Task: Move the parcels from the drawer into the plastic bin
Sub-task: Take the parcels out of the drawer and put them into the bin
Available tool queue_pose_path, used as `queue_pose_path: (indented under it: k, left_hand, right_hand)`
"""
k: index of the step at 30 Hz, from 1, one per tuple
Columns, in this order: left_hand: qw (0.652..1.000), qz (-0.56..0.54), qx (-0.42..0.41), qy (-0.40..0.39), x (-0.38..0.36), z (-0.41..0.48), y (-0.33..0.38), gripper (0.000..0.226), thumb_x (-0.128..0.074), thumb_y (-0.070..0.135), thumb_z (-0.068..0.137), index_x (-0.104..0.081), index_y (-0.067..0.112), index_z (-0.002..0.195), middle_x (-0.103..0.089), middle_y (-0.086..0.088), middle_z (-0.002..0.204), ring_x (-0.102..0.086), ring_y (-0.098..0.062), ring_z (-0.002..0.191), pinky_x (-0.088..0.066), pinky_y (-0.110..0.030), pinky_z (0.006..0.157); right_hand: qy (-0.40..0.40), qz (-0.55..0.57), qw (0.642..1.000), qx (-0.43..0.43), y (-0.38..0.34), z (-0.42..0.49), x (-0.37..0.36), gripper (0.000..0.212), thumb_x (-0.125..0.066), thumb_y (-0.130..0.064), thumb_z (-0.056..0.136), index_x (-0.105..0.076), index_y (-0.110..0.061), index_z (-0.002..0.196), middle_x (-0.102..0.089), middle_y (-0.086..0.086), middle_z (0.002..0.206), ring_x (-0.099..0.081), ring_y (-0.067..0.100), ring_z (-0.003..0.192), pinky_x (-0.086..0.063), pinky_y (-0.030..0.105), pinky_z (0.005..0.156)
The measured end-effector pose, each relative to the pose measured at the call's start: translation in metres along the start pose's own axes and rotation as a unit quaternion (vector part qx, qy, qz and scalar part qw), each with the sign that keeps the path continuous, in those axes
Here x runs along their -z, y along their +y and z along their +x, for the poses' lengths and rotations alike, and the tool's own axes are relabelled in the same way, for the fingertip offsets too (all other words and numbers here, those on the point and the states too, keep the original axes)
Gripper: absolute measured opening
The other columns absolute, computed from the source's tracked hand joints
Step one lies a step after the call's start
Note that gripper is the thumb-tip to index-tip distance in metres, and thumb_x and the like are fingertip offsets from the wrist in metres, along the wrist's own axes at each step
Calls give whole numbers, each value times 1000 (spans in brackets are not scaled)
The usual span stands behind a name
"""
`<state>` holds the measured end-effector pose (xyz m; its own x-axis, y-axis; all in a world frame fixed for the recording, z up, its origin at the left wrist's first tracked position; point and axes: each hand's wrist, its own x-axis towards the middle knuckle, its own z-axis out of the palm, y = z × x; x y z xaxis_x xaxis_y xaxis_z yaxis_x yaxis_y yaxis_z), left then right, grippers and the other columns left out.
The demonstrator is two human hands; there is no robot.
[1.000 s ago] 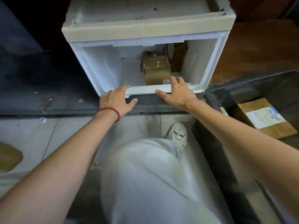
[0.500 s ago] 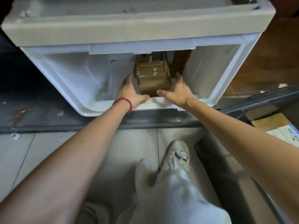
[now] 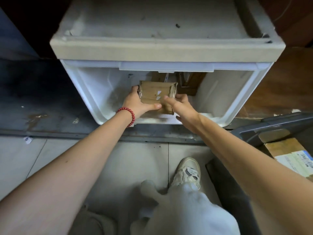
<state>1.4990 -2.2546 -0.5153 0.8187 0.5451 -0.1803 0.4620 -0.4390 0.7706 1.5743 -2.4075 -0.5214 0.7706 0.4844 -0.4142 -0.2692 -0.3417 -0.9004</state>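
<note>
We have both hands in the open drawer [image 3: 94,92], clamped on one brown parcel [image 3: 155,92] low in its middle. Our left hand [image 3: 137,102] grips the left side with the thumb across the near face, and our right hand [image 3: 181,106] wraps the right edge. We judge it best to squeeze evenly, lift straight up past the drawer's front lip, then swing right to the grey bin [image 3: 271,126], where a labelled box [image 3: 284,150] already lies. The parcel lies flat, top face up, edges square to the drawer walls. It looks slightly longer front to back, though we cannot be sure. More parcels [image 3: 188,83] sit behind it.
</note>
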Motion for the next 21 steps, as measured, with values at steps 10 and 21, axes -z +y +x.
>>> queue_pose_path:
  k: [10, 21]
  left_hand:
    - [994, -62, -94, -4, 20, -112, 31, 93, -91, 29, 58, -36, 18, 132, -52, 0, 134, -53, -14, 118, -42, -34, 105]
    - [988, 19, -140, 58, 29, -236, 83, 130, -84, 68, 31, -22, 26, 137, -46, 5, 134, -49, -14, 116, -44, -32, 98]
  right_hand:
    - [10, 215, 976, 10, -2, -127, 3, 45, -56, -33, 96, -41, -10, 132, -58, 11, 131, -60, 24, 116, -51, 40, 97]
    - [51, 281, 957, 61, -4, -282, -5, 43, -38, -43, 100, -47, -27, 139, -57, -7, 135, -52, 11, 123, -37, 39, 107]
